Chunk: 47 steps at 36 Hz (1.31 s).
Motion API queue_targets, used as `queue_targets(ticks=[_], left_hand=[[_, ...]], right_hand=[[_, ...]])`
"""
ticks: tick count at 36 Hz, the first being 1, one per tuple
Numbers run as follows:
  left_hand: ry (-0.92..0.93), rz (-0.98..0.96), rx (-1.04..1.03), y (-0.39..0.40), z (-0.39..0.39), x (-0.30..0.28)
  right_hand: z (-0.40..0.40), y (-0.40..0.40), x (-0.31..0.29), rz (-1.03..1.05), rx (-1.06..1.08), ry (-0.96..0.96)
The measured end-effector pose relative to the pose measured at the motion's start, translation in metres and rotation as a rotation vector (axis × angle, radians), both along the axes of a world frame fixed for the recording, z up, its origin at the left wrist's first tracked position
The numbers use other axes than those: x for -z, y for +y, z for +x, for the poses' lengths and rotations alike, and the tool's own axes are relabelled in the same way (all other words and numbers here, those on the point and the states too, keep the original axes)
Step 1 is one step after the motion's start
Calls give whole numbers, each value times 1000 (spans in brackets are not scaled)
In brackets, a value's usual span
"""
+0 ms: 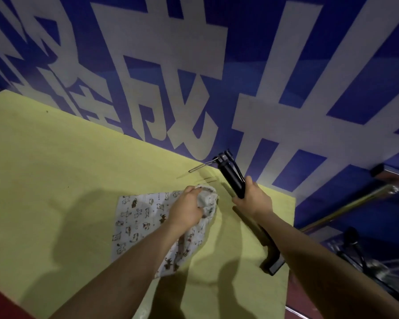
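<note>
Head view shows the left hand (187, 209) with its fingers (192, 191) curled and clamped on the gathered mouth of a patterned cloth bag (136, 217). The mouth bunches up just beyond the knuckles, and the rest of the white bag, printed with small animals, lies flat on the yellow table (55, 157) behind and to the left of those fingers. The right hand (253, 199) has its fingers wrapped tight round the near end of a black folded tool (230, 173), which slants up and away from the fist toward the blue wall (286, 65) with its large white lettering. A thin wire loop (199, 168) sticks out sideways from the tool's far tip, well above the left fingers. Under the right forearm a dark long object (271, 261) lies on the table
</note>
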<state>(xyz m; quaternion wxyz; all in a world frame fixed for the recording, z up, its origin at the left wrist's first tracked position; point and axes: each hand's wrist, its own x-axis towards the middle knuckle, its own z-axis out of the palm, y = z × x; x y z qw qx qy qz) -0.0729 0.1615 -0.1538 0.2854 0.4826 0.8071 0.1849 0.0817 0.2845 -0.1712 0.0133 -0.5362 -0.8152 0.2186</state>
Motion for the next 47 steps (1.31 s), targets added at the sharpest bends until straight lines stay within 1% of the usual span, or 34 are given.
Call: queue_targets(ticks=[3,5,8,12,18,21,25,28,31,34,36,40,43,47], left_hand=[[1,37,-4,-5,5,-6],[-11,69,7,-8,9,-12],[-19,91,50,-14,13,-25],[-65,43,72,-20,16,-36],[-96,31,102,-41,17,-49],[-96,33,117,-50,14,-51],[-80,64,121,-60,15,-61],[-91,84,154,-60,14,-71],[-92,95,197,-61,13,-81],[-61,155,279,-62,14,-94],[-25,202,352,-63,17,-102],[71,168,447,-60,22,-111],[124,181,461,-58,22,-112],[174,201,506,-58,29,-115]], right_hand=[[11,-7,-20,-19,45,119],[19,-14,-34,-21,57,162],[33,-31,-53,6,50,181],[48,-51,-68,27,41,160],[68,-85,-90,78,68,154],[75,-100,-97,87,92,193],[80,-116,-105,77,135,301],[82,-123,-107,21,97,311],[85,-130,-109,-7,13,236],[85,-136,-113,16,-79,74],[85,-139,-117,65,-124,-11],[80,-138,-123,189,-180,-137],[75,-132,-126,268,-219,-197],[64,-127,-131,384,-329,-330]])
